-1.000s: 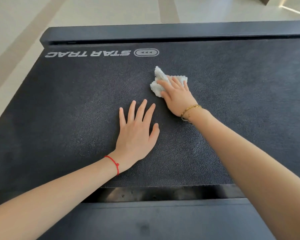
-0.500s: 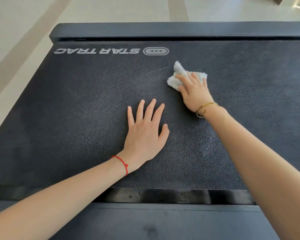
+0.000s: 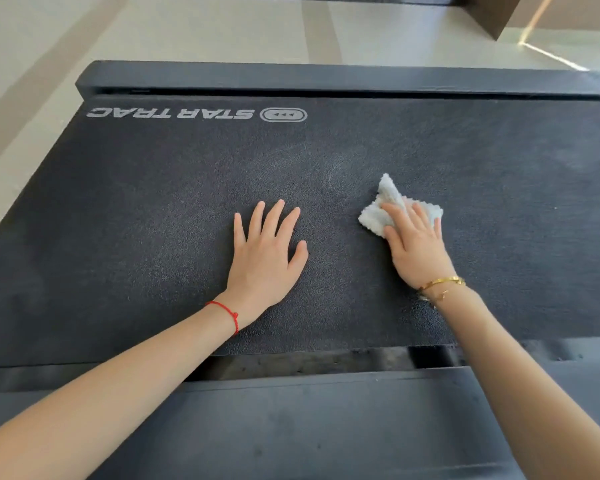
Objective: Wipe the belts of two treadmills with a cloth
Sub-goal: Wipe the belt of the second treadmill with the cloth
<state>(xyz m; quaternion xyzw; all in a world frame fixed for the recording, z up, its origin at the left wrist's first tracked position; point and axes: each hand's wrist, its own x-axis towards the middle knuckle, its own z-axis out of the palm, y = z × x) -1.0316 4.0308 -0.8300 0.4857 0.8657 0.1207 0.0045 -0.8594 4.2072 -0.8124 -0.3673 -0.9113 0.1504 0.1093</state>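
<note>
Right hand presses the cloth flat under straight fingers, bunched just beyond the fingertips; unwiped belt runs off to their right. Left hand lies spread, bracing.

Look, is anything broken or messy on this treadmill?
Nothing stands out. The dark textured treadmill belt lies flat and whole, the right hand presses the crumpled white cloth onto it, and the left hand rests flat beside.
</note>
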